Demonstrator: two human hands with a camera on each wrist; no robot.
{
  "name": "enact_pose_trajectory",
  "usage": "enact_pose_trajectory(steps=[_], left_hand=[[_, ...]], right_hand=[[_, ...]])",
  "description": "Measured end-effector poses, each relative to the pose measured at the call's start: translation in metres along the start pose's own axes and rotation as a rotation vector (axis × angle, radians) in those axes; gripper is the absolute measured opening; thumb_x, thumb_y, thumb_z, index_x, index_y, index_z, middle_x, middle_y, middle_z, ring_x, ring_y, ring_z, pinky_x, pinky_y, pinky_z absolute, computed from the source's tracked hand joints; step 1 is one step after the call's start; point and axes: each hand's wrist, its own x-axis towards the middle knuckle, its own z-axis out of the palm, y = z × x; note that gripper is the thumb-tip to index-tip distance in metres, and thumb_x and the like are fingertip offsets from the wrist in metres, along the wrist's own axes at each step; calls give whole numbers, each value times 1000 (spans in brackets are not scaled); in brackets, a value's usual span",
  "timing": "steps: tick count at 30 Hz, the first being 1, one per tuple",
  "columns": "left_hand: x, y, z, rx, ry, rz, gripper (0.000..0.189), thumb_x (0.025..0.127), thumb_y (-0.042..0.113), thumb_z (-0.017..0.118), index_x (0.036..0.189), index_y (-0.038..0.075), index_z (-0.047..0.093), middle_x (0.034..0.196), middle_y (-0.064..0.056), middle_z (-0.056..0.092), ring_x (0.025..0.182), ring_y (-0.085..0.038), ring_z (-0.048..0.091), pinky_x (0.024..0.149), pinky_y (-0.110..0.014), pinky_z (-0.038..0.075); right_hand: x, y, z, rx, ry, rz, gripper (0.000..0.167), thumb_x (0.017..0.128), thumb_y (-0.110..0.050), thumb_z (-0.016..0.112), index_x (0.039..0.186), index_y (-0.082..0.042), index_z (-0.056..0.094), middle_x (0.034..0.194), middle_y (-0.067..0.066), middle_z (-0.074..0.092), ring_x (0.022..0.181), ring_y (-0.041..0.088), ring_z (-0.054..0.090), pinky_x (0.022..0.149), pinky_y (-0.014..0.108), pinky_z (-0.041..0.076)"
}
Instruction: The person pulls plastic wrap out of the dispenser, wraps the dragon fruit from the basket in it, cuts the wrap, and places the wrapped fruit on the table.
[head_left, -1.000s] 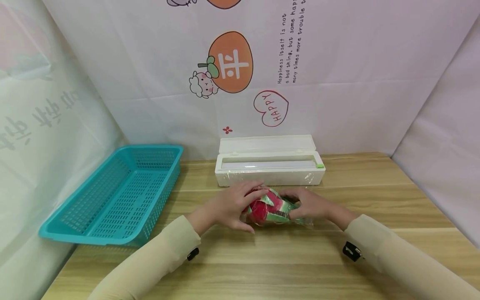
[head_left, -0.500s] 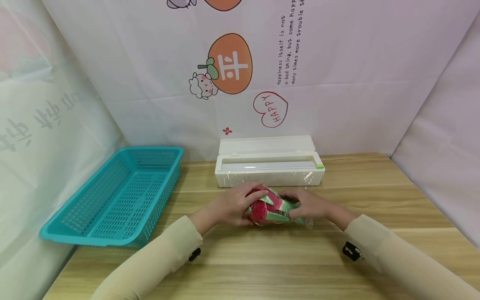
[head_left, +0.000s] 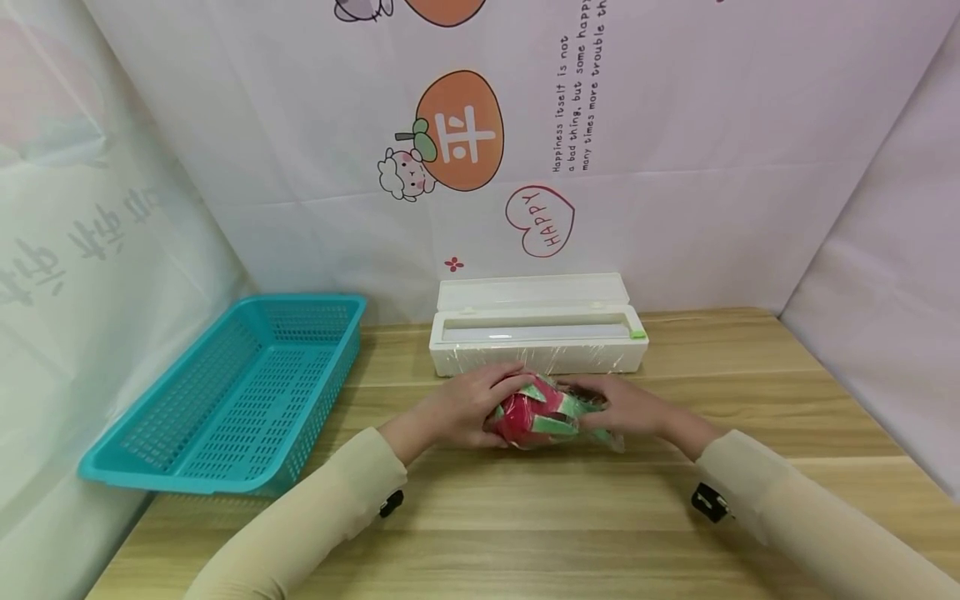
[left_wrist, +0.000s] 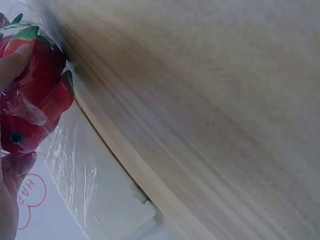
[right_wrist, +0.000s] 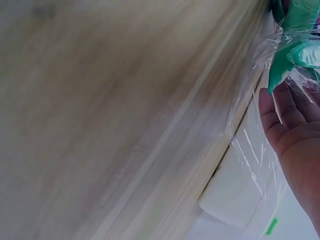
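Note:
A red dragon fruit (head_left: 519,418) with green leaf tips lies in clear cling film in front of the white box in the head view. My left hand (head_left: 468,407) grips its round red end, thumb at the near side and fingers over the top. The left wrist view shows this thumb pressing film onto the red skin (left_wrist: 42,75). Around the green end, my right hand (head_left: 626,406) holds fruit and film between thumb and fingers. In the right wrist view, fingers lie beneath the green leaf tips (right_wrist: 282,65). Film stretches from the fruit back toward the box.
Behind the fruit stands a white cling film dispenser (head_left: 536,357), its lid raised and a roll (head_left: 536,332) inside. A turquoise basket (head_left: 300,450) sits at the left of the wooden table (head_left: 525,542). Printed white cloth (head_left: 675,208) hangs behind and along both sides.
My left thumb, spread away from the fruit a second ago, has closed in against its near side. The fruit has turned slightly under my hands.

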Motion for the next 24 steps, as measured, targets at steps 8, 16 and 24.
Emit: enact_pose_trajectory(steps=[8,16,24], left_hand=[[0,-4,1,-15,-32,-56,97,72,45,84,146,8,34,143,-20,43,132,-28,42,107,-37,36],[3,-8,2,-58,-65,-123,96,73,44,83,147,8,33,145,-17,40,132,-27,40,107,-39,37],[4,-9,1,-76,-85,-173,97,74,44,83,148,8,32,146,-19,39,132,-30,42,106,-42,37]], right_hand=[[-5,5,-3,-10,19,54,59,90,-36,67,141,-10,51,124,5,60,103,22,56,84,39,50],[-9,12,-3,-105,147,3,58,92,-36,66,137,-2,51,126,10,60,111,27,57,91,48,48],[-8,2,1,-267,275,-184,57,93,-28,66,140,-2,47,135,12,54,124,31,50,100,53,41]])
